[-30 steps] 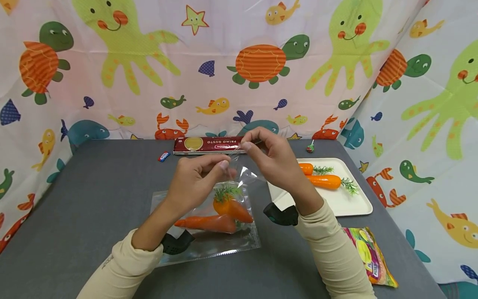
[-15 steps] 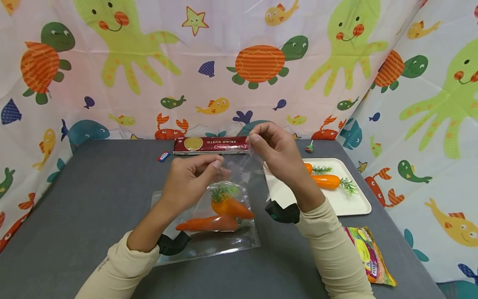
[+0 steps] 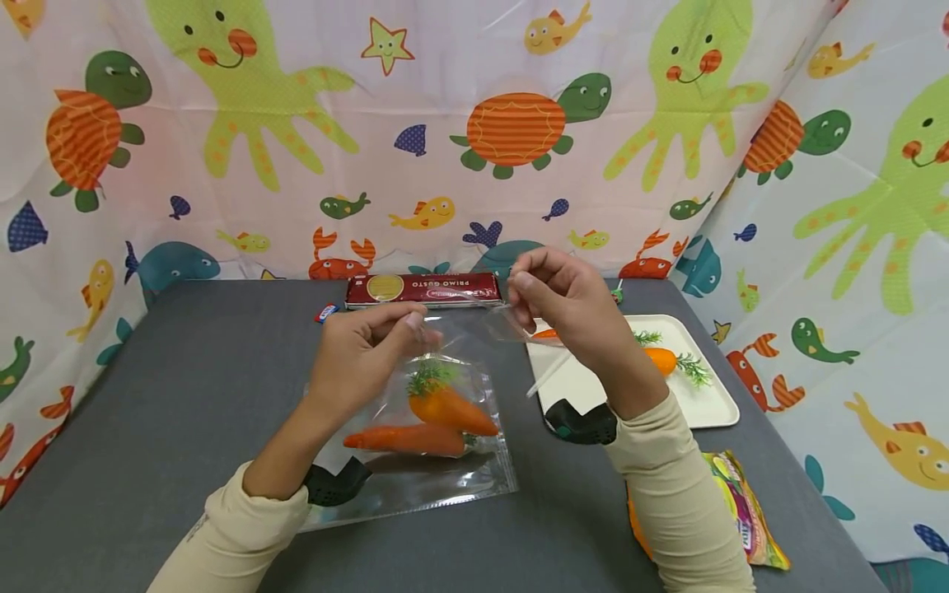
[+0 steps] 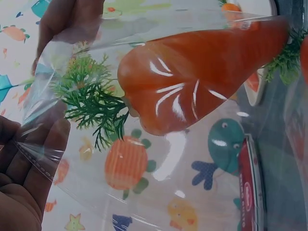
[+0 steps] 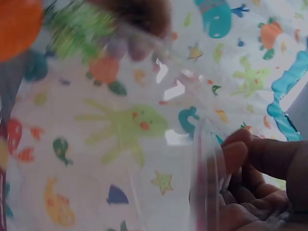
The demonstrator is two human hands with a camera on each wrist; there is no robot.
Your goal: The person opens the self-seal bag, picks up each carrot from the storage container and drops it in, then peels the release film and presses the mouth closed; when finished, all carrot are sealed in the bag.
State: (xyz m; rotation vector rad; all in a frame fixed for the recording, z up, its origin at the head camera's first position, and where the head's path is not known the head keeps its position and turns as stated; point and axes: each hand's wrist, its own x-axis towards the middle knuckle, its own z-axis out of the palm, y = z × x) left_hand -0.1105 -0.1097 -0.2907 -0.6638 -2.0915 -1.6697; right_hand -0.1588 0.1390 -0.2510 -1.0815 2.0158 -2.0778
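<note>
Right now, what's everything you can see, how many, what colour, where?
Bag: one, clear, middle
Bagged carrots: two, orange, inside
Tray: one, cream, right
Tray carrots: at least two, orange, there
Box: one, dark red, back
Tiny packet: one, blue/red, by box
Tiny thing: one, green, back right, mostly hidden
Snack packet: one, multicoloured, near right
Table: one, grey, underneath
Cloth: count unclear, pale, patterned, back and sides
Left hand: one, holding bag
Right hand: one, holding bag
Sleeves: two, beige, forearms
Wrist cameras: two, black, wrists

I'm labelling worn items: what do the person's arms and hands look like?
The left sleeve and right sleeve are beige, the left with a small dark marking. A black device sits at each wrist. The left hand and right hand are ungloved.
</note>
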